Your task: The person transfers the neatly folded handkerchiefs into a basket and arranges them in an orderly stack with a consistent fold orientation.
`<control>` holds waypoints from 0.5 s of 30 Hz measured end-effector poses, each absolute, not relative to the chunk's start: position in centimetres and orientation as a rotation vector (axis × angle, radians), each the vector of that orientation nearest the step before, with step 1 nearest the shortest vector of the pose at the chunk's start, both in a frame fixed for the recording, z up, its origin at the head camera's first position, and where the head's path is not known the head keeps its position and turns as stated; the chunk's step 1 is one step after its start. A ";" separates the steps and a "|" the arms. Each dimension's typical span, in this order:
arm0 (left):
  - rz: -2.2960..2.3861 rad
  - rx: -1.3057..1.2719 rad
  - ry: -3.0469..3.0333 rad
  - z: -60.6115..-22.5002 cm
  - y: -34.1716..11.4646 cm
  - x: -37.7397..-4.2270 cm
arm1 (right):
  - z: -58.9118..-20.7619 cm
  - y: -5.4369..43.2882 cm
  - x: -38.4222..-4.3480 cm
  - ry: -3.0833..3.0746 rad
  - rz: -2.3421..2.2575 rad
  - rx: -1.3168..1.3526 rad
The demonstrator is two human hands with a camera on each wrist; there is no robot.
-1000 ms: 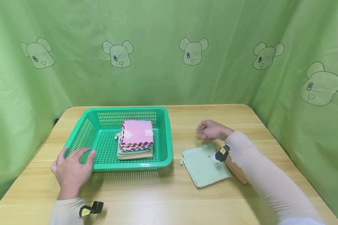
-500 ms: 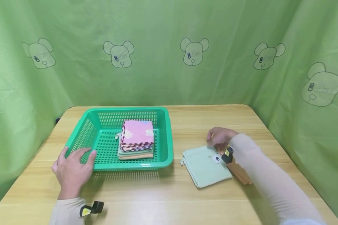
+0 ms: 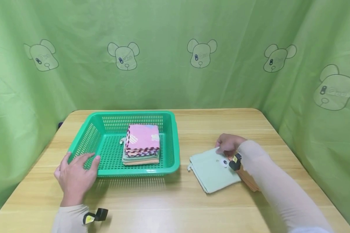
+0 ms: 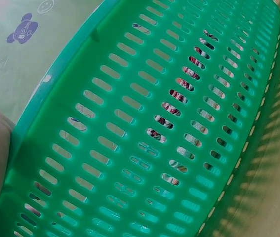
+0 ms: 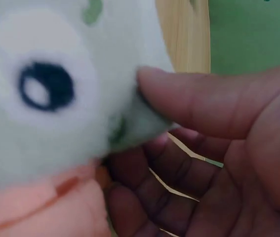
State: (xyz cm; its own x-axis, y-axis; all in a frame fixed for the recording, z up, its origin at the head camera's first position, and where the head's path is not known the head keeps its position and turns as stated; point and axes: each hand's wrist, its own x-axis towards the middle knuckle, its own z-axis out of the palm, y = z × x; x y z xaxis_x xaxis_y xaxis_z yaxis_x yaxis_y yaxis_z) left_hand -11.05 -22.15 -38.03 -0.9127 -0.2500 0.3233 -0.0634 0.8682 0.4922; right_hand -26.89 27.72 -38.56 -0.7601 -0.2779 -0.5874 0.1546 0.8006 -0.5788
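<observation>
My right hand (image 3: 228,144) pinches the far corner of a folded pale green towel (image 3: 211,171) on the table. In the right wrist view the thumb (image 5: 194,98) lies on top of the corner and the curled fingers (image 5: 135,173) are below it; an embroidered eye shows on the cloth. A folded orange towel (image 3: 249,179) sits partly under the green one and my arm. At the near left corner of a green plastic basket (image 3: 175,142), my left hand (image 3: 77,176) grips the rim. Inside the basket is a stack of folded towels (image 3: 141,145), with a pink one on top.
The basket stands on the left part of a wooden table (image 3: 151,207). Behind and on both sides hangs a green curtain (image 3: 163,64) printed with bear heads. A camera is strapped to each wrist.
My right hand has moved right and slightly down from above the towels and has taken hold of the green towel's far corner. My left hand and the basket stay in place.
</observation>
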 end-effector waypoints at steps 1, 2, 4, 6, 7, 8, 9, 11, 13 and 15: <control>-0.682 0.232 -2.659 -38.1 -22.2 -11.0 | -38.6 27.8 -27.0 2.302 -0.830 -0.096; -0.682 0.232 -2.657 -38.1 -22.2 -11.0 | -38.7 27.8 -27.1 2.306 -0.849 -0.095; -0.682 0.232 -2.656 -38.1 -22.2 -11.0 | -38.8 28.0 -27.3 2.319 -0.886 -0.083; -0.681 0.232 -2.655 -38.1 -22.2 -11.0 | -39.0 28.2 -27.6 2.358 -0.905 -0.101; -0.681 0.232 -2.655 -38.1 -22.2 -11.1 | -39.1 28.3 -27.8 2.392 -0.909 -0.101; -0.680 0.232 -2.656 -38.1 -22.2 -11.1 | -39.2 28.4 -27.9 2.425 -0.916 -0.098; -0.679 0.232 -2.657 -38.1 -22.2 -11.1 | -39.4 28.5 -28.1 2.474 -0.920 -0.110; -0.678 0.233 -2.657 -38.1 -22.2 -11.1 | -39.7 28.7 -28.4 2.583 -0.954 -0.086; -0.678 0.233 -2.657 -38.2 -22.2 -11.1 | -39.9 29.0 -28.7 2.681 -1.038 0.001; -0.680 0.232 -2.655 -38.2 -22.2 -11.1 | -40.1 29.3 -28.9 2.736 -1.134 0.103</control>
State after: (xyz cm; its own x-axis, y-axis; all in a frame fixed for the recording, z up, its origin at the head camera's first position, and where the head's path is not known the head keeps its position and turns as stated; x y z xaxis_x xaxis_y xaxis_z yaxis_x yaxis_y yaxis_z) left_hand -11.06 -22.17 -38.17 -0.9109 -0.2509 0.3275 -0.0626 0.8688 0.4912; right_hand -28.90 29.29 -40.12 -0.9817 -0.0043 -0.1906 0.1317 0.7072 -0.6946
